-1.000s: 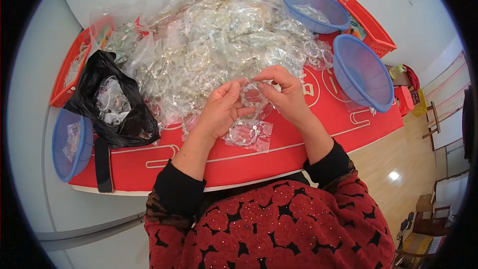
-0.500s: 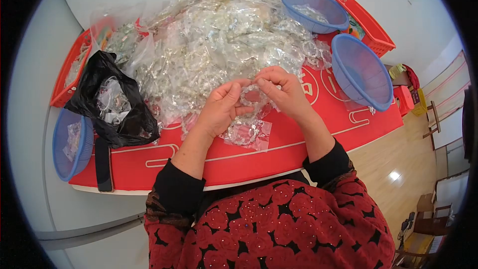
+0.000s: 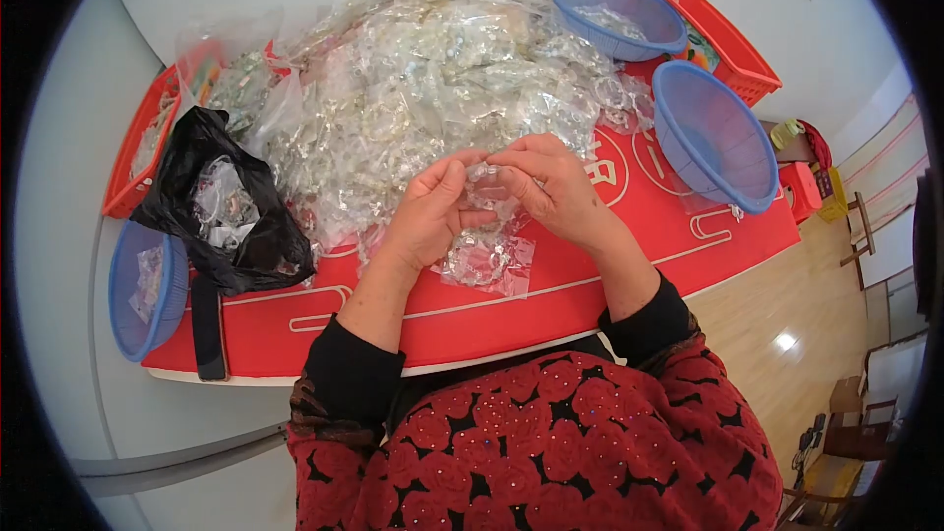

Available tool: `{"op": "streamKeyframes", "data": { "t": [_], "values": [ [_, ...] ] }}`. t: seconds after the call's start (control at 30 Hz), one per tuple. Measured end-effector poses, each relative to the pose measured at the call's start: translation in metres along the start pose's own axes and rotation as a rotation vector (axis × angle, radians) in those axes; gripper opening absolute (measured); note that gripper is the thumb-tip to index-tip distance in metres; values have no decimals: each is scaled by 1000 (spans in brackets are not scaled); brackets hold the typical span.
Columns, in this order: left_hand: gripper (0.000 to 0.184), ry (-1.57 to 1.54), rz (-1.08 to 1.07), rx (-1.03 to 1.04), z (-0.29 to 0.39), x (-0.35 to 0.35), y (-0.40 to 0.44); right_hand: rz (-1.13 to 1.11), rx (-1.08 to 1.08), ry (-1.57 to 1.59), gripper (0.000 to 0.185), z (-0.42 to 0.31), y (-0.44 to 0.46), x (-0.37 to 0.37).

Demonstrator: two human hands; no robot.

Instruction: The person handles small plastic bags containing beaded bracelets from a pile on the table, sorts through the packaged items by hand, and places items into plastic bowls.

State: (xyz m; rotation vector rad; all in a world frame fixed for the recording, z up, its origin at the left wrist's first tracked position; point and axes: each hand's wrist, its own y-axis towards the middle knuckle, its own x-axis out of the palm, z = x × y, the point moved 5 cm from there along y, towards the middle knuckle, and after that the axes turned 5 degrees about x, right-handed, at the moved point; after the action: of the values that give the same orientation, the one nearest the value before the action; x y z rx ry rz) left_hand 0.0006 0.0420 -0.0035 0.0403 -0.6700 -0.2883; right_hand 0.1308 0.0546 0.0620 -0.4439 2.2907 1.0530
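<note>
Both hands meet over the front of a heap of clear packets (image 3: 423, 69). A clear beaded bracelet (image 3: 486, 187) hangs between them. My left hand (image 3: 425, 211) pinches its upper left side with thumb and forefinger, the other fingers curled below. On the other side, my right hand (image 3: 556, 189) grips the bracelet near the top, its fingertips almost touching the left ones. The exact spot they pinch is partly hidden. Just below the hands, a clear plastic packet (image 3: 511, 270) with beads lies on the red table cover (image 3: 560, 310).
At the left are a black plastic bag (image 3: 162, 187) holding packets, a blue basket (image 3: 177, 300), a red crate (image 3: 123, 182) and a dark flat strip (image 3: 208, 329). On the right stand two blue baskets (image 3: 728, 172) and a red crate (image 3: 742, 74).
My right hand has shifted slightly left and its fingers have closed in toward my left fingertips, covering more of the bracelet. My left hand has barely moved.
</note>
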Motion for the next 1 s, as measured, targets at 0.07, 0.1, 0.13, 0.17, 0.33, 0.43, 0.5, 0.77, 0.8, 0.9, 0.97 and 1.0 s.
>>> {"op": "streamKeyframes", "data": {
  "t": [0.07,0.1,0.13,0.17,0.33,0.43,0.5,0.77,0.8,0.9,0.97,1.0],
  "values": [
    [35,-9,-6,9,1,1,0,12,42,51,19,1,0,-1],
    [35,-14,5,13,1,1,0,18,76,68,20,3,-2,0],
    [35,-19,18,18,1,0,0,24,110,85,22,5,-3,1],
    [35,-25,30,22,0,-1,0,41,114,93,22,5,-3,1],
    [35,-108,35,25,-1,-7,1,74,23,42,20,4,-4,-1],
    [33,-119,46,40,0,-5,1,49,84,89,18,6,-3,0],
    [30,-69,34,41,0,-3,1,9,117,149,17,9,-3,1],
    [24,9,29,-20,-2,-2,0,-12,-6,62,16,9,-2,2],
    [24,-22,32,-3,-2,-3,0,-15,-3,52,18,9,-2,2],
    [23,-101,48,51,0,-7,0,57,63,169,24,6,-4,3],
    [22,-136,70,91,3,-8,1,92,189,312,26,9,-7,3],
    [21,-156,74,96,4,-7,1,88,282,390,26,13,-8,5]
  ]
}}
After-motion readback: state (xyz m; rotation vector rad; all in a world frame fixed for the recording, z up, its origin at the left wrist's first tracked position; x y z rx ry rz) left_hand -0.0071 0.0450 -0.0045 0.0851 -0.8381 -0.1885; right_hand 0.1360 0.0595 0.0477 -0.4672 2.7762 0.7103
